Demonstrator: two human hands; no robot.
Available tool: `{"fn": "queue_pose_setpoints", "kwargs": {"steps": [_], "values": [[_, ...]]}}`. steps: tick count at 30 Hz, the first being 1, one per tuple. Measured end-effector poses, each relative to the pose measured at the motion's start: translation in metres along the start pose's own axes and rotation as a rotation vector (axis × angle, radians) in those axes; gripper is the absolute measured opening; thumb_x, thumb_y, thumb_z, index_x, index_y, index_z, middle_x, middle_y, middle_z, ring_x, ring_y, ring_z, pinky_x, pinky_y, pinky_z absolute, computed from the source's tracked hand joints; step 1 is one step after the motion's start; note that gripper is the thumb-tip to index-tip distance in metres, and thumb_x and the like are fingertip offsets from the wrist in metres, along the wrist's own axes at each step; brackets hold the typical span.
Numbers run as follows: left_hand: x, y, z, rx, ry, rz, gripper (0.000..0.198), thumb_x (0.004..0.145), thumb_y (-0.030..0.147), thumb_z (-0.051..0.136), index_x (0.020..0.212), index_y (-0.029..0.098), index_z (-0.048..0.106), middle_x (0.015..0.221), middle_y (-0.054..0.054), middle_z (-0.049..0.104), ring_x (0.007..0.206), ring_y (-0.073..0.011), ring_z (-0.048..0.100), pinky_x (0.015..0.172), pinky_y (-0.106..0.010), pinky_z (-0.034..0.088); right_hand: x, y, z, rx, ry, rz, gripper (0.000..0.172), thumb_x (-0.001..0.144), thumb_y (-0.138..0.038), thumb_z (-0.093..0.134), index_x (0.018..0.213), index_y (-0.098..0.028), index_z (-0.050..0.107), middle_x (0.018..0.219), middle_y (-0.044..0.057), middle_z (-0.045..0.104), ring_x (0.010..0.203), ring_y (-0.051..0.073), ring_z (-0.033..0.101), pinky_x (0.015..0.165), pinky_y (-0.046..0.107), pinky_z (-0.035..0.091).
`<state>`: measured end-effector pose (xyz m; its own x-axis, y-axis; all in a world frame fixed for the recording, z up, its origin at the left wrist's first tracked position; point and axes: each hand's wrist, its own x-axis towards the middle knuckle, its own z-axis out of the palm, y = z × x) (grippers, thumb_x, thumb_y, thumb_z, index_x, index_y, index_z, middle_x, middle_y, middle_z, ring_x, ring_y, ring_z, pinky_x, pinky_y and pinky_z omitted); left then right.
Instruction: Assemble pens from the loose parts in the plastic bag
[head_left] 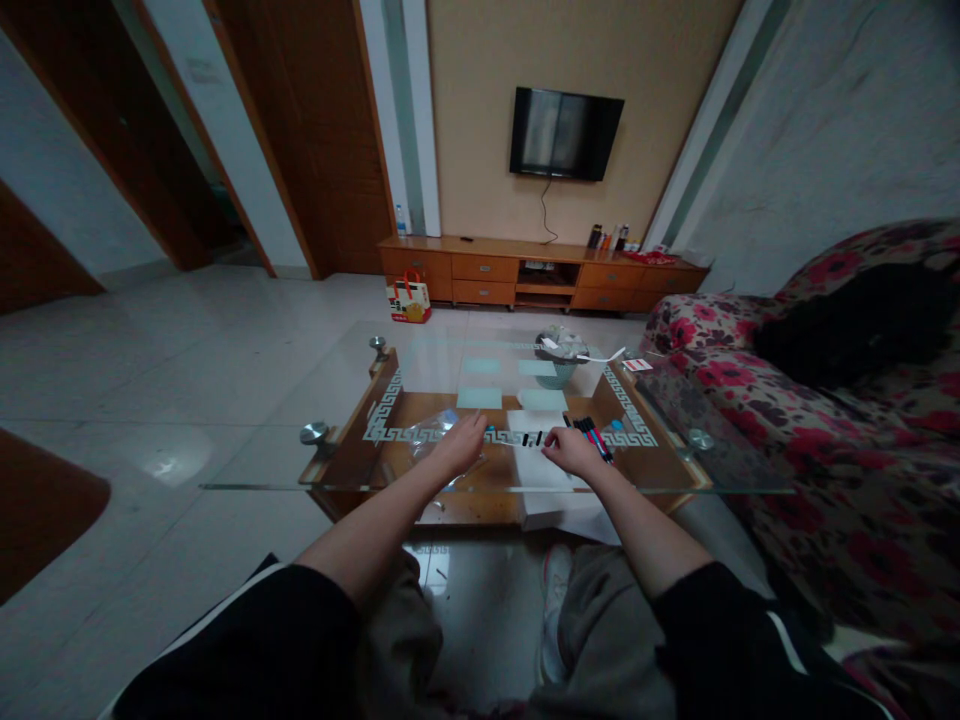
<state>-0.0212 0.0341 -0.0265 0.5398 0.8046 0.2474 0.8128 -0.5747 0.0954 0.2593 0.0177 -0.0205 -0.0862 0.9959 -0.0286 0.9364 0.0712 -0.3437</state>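
Observation:
My left hand [463, 447] is over the glass coffee table [427, 475], its fingers drawn together beside a clear plastic bag [424, 435]. A small blue bit [490, 432] shows just right of its fingertips; whether they touch it I cannot tell. My right hand [571, 452] is curled shut near the table's front, and what it pinches, if anything, is hidden. Close to its fingertips lie short black pieces [526, 439], perhaps pen caps. Several pens [595, 437] with black and pink-red barrels lie in a row just beyond my right hand.
A netted basket [556, 372] stands at the table's far right, with a white-and-red card [637, 365] beside it. Below the glass is a white box [536, 508]. A flowered sofa [720, 390] borders the right side. Past the table are a shopping bag [409, 300] and a TV cabinet [484, 268].

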Motion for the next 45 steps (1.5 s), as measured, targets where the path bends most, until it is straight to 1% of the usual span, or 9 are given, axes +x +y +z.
{"fn": "queue_pose_setpoints", "kwargs": {"steps": [4,7,12,16,22,31,35,41,45], "values": [[0.001,0.001,-0.003,0.013,0.037,0.035,0.026,0.082,0.010,0.063,0.107,0.017,0.058,0.109,-0.012,0.063,0.102,-0.0241,0.060,0.091,-0.036,0.046,-0.001,-0.008,-0.015,0.103,0.201,0.054,0.015,0.082,-0.029,0.063,0.083,-0.017,0.071,0.078,0.007,0.070,0.074,0.019,0.063,0.071,0.026,0.043],[0.001,0.005,-0.012,0.029,0.079,0.060,0.021,0.085,0.010,0.059,0.104,0.019,0.061,0.105,-0.012,0.064,0.105,-0.0262,0.058,0.095,-0.041,0.044,-0.002,-0.034,-0.023,0.480,0.422,0.059,0.018,0.083,-0.033,0.060,0.081,-0.017,0.067,0.074,0.004,0.068,0.070,0.017,0.062,0.069,0.026,0.045],[0.003,0.013,-0.031,0.090,0.275,0.126,0.021,0.092,0.014,0.051,0.108,0.020,0.064,0.106,-0.010,0.067,0.113,-0.0254,0.056,0.112,-0.049,0.032,-0.009,-0.092,-0.013,1.383,0.031,0.334,0.017,0.091,-0.030,0.053,0.088,-0.015,0.060,0.074,0.005,0.065,0.060,0.014,0.060,0.057,0.024,0.048],[0.002,0.019,-0.045,0.060,0.350,0.220,0.026,0.095,0.016,0.048,0.112,0.024,0.065,0.118,-0.009,0.067,0.129,-0.0249,0.051,0.118,-0.051,0.025,-0.014,-0.115,-0.008,1.792,-0.307,0.602,0.025,0.101,-0.032,0.037,0.096,-0.015,0.055,0.079,0.010,0.065,0.073,0.018,0.066,0.063,0.029,0.056],[0.000,0.029,-0.056,-0.144,0.197,0.221,0.030,0.096,0.014,0.046,0.115,0.027,0.066,0.138,-0.008,0.058,0.142,-0.0264,0.038,0.119,-0.056,0.022,-0.011,-0.110,-0.008,2.028,-0.346,0.649,0.022,0.101,-0.024,0.033,0.101,-0.015,0.054,0.082,0.008,0.064,0.075,0.017,0.067,0.067,0.029,0.060],[-0.002,0.026,-0.048,-0.026,0.213,0.086,0.035,0.096,0.016,0.043,0.123,0.027,0.062,0.127,-0.010,0.062,0.129,-0.0286,0.046,0.117,-0.053,0.015,-0.005,-0.090,-0.002,1.952,-0.291,0.594,0.029,0.082,0.003,0.040,0.101,-0.011,0.056,0.082,0.010,0.066,0.077,0.015,0.068,0.067,0.023,0.060],[-0.001,0.022,-0.039,-0.046,0.184,-0.029,0.034,0.097,0.019,0.042,0.123,0.027,0.061,0.111,-0.010,0.064,0.109,-0.0260,0.055,0.111,-0.048,0.025,0.002,-0.087,0.002,1.794,-0.033,0.402,0.036,0.070,0.009,0.045,0.096,-0.014,0.059,0.086,0.008,0.066,0.077,0.013,0.068,0.071,0.022,0.059],[0.007,0.018,-0.020,-0.390,0.199,-0.184,0.026,0.094,0.027,0.050,0.112,0.024,0.069,0.104,-0.007,0.059,0.100,-0.0212,0.057,0.096,-0.035,0.042,0.022,-0.044,0.003,1.152,0.523,0.211,0.034,0.075,-0.006,0.051,0.106,-0.018,0.056,0.106,0.005,0.057,0.086,0.013,0.070,0.085,0.029,0.057],[0.013,0.017,-0.013,-0.531,0.202,-0.265,0.025,0.094,0.032,0.050,0.089,0.019,0.070,0.088,-0.005,0.060,0.091,-0.0197,0.058,0.088,-0.033,0.046,0.027,-0.011,0.006,0.762,0.456,0.251,0.038,0.080,-0.011,0.050,0.117,-0.017,0.053,0.104,0.009,0.062,0.094,0.018,0.071,0.082,0.029,0.058]]}}
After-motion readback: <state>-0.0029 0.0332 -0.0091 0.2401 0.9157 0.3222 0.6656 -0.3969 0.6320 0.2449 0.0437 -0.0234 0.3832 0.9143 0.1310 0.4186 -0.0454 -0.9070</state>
